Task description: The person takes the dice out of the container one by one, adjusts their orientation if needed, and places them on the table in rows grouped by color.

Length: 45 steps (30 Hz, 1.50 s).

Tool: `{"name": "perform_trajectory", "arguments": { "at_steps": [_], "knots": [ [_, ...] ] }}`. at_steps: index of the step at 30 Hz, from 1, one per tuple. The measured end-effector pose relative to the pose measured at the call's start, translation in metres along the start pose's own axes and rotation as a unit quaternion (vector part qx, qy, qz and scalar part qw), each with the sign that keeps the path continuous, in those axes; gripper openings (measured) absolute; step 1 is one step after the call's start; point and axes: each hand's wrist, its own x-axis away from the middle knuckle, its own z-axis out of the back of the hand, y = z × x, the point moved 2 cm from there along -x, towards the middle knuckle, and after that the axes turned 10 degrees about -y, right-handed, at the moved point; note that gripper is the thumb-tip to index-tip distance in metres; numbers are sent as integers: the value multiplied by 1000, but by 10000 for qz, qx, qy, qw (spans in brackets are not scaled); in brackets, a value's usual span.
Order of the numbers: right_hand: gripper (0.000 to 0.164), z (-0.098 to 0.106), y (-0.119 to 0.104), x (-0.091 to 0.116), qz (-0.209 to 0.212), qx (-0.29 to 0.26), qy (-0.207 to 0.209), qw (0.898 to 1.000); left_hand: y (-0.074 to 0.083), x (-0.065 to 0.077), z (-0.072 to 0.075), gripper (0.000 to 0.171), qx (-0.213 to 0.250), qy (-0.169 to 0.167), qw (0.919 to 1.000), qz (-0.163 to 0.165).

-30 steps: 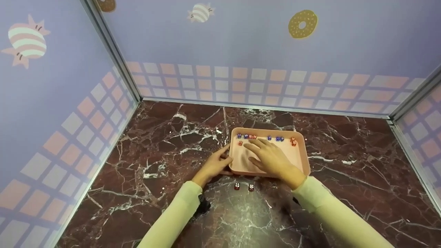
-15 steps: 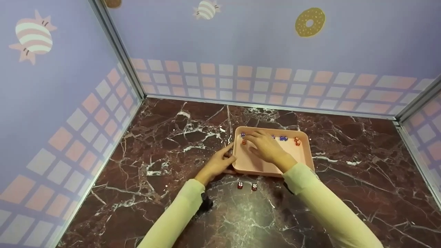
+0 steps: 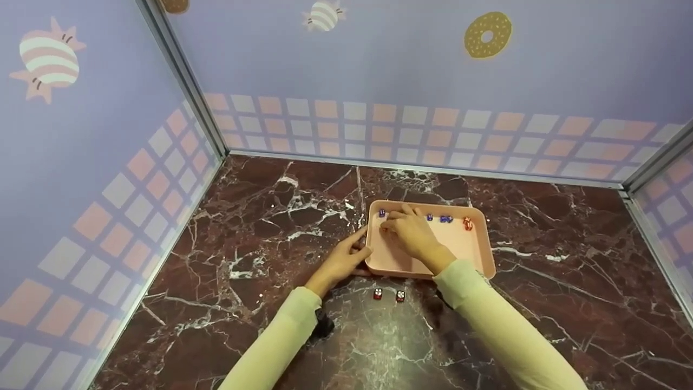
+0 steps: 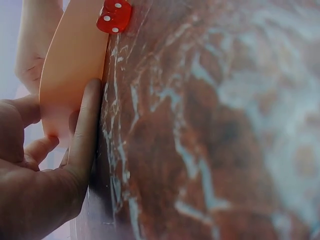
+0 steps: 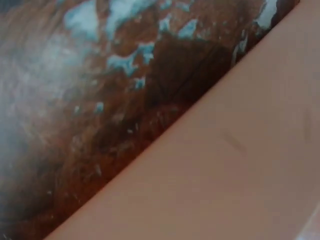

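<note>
A shallow peach tray (image 3: 433, 273) lies on the marbled table, with dice along its far side. My left hand (image 3: 340, 261) holds the tray's left end; in the left wrist view the thumb and fingers of this hand (image 4: 45, 185) close on its wall (image 4: 75, 55). Over the left part of the tray floor, my right hand (image 3: 414, 235) pinches a red die (image 3: 385, 228), mostly hidden by its fingertips. A blue die (image 3: 382, 213) sits in the far left corner. Further right along the far side are more blue dice (image 3: 446, 219) and red dice (image 3: 468, 223).
Two red dice, one on the left (image 3: 377, 293) and one on the right (image 3: 400, 296), rest on the table (image 3: 270, 325) just in front of the tray. One red die (image 4: 114, 16) shows beside the tray in the left wrist view. Patterned panels (image 3: 379, 70) enclose the table's back and sides.
My right hand has moved left and slightly nearer inside the tray, its spread fingers drawing together on the red die. The left hand keeps its hold on the tray.
</note>
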Motion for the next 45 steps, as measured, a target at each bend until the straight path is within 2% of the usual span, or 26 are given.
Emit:
{"name": "perform_trajectory", "arguments": {
  "at_steps": [3,7,12,16,24,31,36,39,45],
  "knots": [
    [13,2,1,1,-167,-3,93,9998,1,0,-2,64,10,14,10000,-42],
    [16,4,2,6,-338,-11,86,9994,1,0,-4,64,-74,3,9999,-94],
    [18,3,2,12,-170,-120,45,9998,-2,1,-5,64,-94,13,9999,-33],
    [18,3,1,15,-49,-136,265,9995,-2,2,-5,63,-34,31,10000,-81],
    [16,3,-1,21,-53,-148,329,9993,-4,1,-7,63,17,36,10000,-54],
    [15,4,4,27,-150,-231,543,9981,-1,-3,-9,64,36,-64,9999,-103],
    [9,5,0,31,10,-468,650,9968,1,4,-3,62,-77,121,9999,-42],
    [10,11,-2,39,53,-644,784,9948,2,4,-1,63,-41,132,9999,-54],
    [12,26,-2,66,394,-555,1007,9926,-1,1,-1,64,23,28,10000,13]
  ]
}}
